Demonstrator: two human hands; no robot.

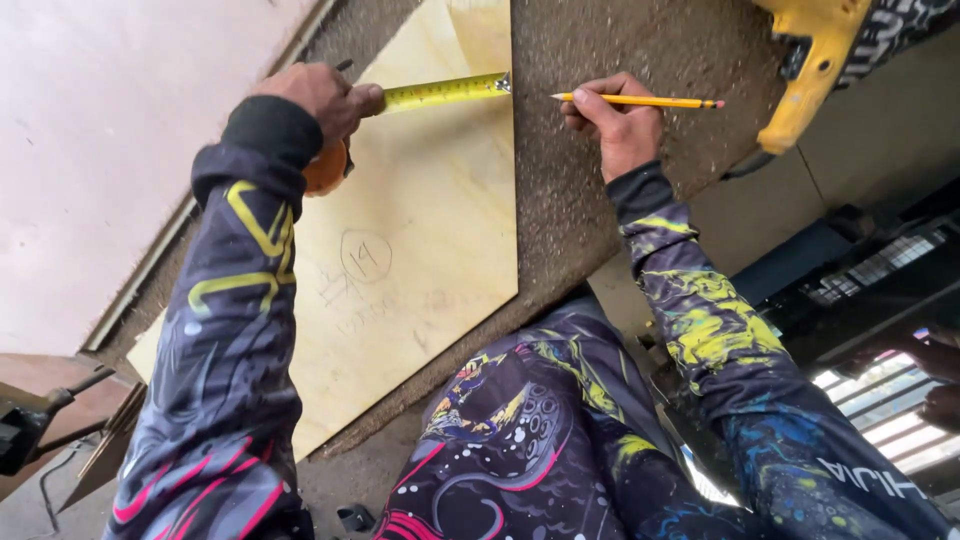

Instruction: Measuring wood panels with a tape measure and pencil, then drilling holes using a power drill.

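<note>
Yellow power tool (815, 75) at worktop's (600, 230) far right corner, pinkish panel (90, 150) along its left edge, dark metal clamp (25, 430) below.

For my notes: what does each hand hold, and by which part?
Left hand: tape measure by its orange case. Right hand: pencil, gripped near its tip.

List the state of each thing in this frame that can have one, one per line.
Tape measure: blade extended across the plywood sheet, hook at the sheet's edge.
Left hand: closed on the tape measure's orange case.
Pencil: held level, tip pointing toward the tape's end, not touching the sheet.
Right hand: gripping the pencil.
Plywood sheet: lying flat, pencil marks on it.
</note>
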